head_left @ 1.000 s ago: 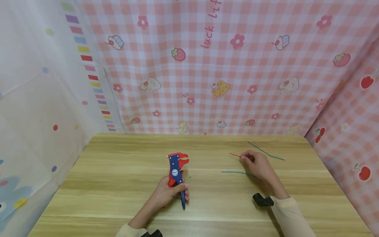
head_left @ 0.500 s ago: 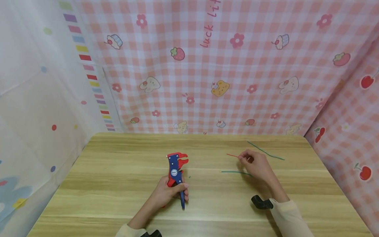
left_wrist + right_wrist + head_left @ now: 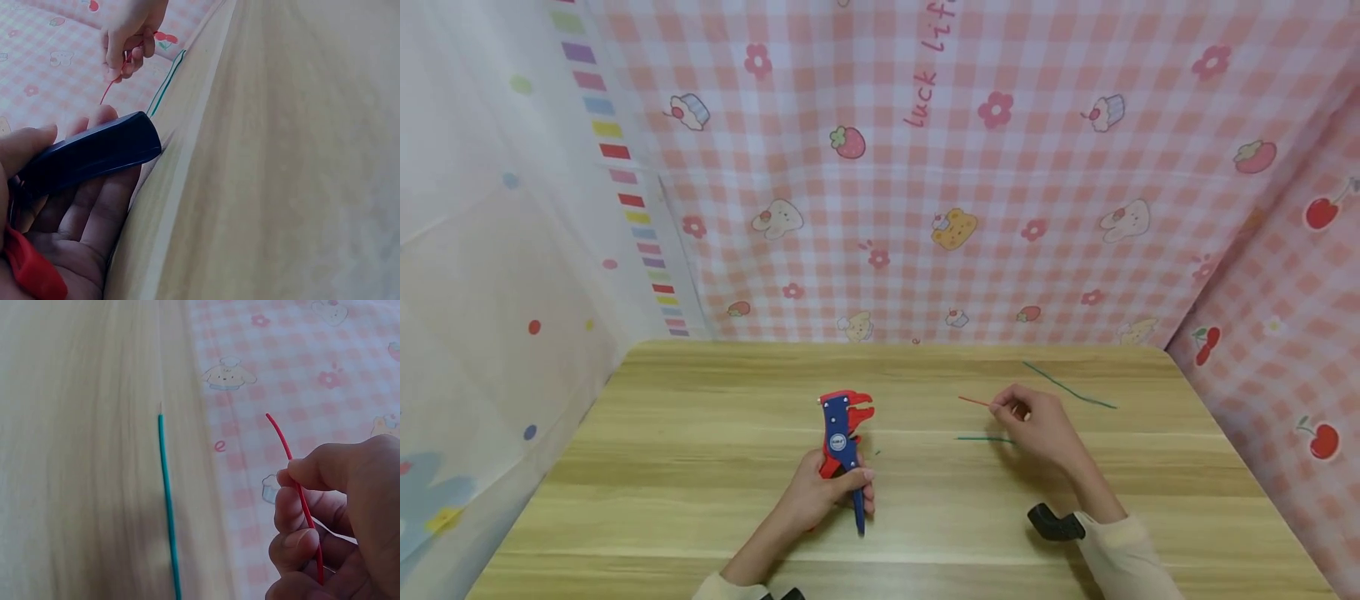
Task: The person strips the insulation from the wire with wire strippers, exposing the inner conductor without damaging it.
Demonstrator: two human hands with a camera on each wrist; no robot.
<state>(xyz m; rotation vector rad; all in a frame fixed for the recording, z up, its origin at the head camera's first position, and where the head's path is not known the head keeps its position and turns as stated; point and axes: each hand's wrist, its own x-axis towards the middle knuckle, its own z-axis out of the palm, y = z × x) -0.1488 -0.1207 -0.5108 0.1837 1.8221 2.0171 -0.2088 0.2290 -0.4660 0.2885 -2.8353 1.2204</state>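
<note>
My left hand (image 3: 827,492) grips a wire stripper (image 3: 837,429) with a blue body and red jaws that point away from me; the jaws stand apart with nothing between them. In the left wrist view, its blue handle (image 3: 94,153) lies under the thumb and over the fingers. My right hand (image 3: 1037,421) pinches a red wire (image 3: 973,401) between thumb and fingertips, its free end pointing left. The right wrist view shows the red wire (image 3: 284,440) running down across the curled fingers. Beneath that hand lies a green wire (image 3: 167,494) with a bare tip.
Another green wire (image 3: 1067,385) lies farther back on the wooden table (image 3: 700,467). A tiny green scrap (image 3: 877,452) sits just right of the wire stripper. A pink checked cloth (image 3: 880,183) hangs behind the table's far edge.
My right hand has moved a little to the left with the red wire, closer to the wire stripper. The left hand and the wire stripper stay nearly in place.
</note>
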